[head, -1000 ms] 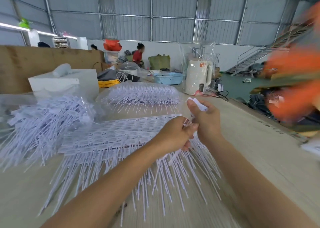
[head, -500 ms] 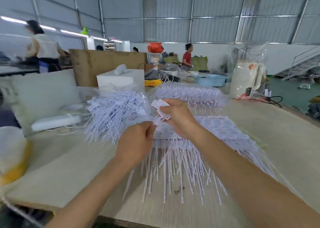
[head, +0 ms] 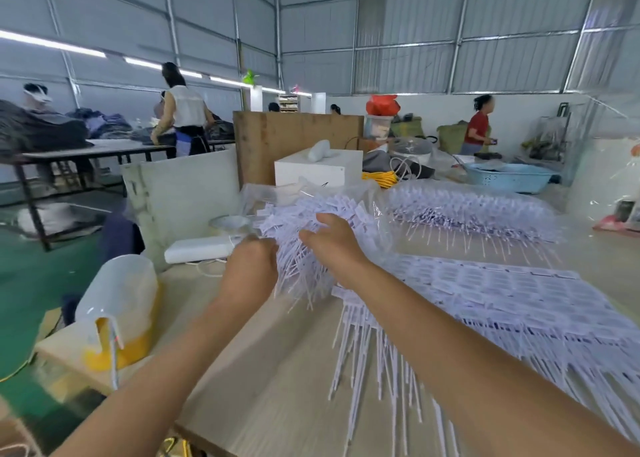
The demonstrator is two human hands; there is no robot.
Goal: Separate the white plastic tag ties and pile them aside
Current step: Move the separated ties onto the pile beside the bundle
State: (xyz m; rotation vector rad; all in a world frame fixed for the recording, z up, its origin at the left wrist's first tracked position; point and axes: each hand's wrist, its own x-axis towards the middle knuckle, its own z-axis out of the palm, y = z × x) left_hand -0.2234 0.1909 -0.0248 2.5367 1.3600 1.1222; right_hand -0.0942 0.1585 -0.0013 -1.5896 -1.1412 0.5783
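A loose pile of separated white tag ties (head: 322, 214) lies on crumpled clear plastic at the table's far left. My right hand (head: 334, 243) hovers over this pile with its fingers spread and holds nothing. My left hand (head: 252, 266) is at the pile's left edge, fingers curled in among the ties' thin tails; its fingertips are hidden. Flat sheets of joined tag ties (head: 512, 292) are stacked on the table to the right, their tails fanning toward me. A further bundle of ties in a clear bag (head: 471, 207) lies behind them.
The wooden table (head: 277, 370) ends just left of my left arm. Off that edge stands a white and yellow container (head: 117, 304). A white box (head: 318, 172), a white board (head: 187, 193), a blue basket (head: 509, 177) and yellow cable (head: 381, 178) sit behind. People work at far tables.
My head and both hands swung left, from the joined sheets to the loose pile. The tags my right hand pinched are gone from it, and its fingers have opened.
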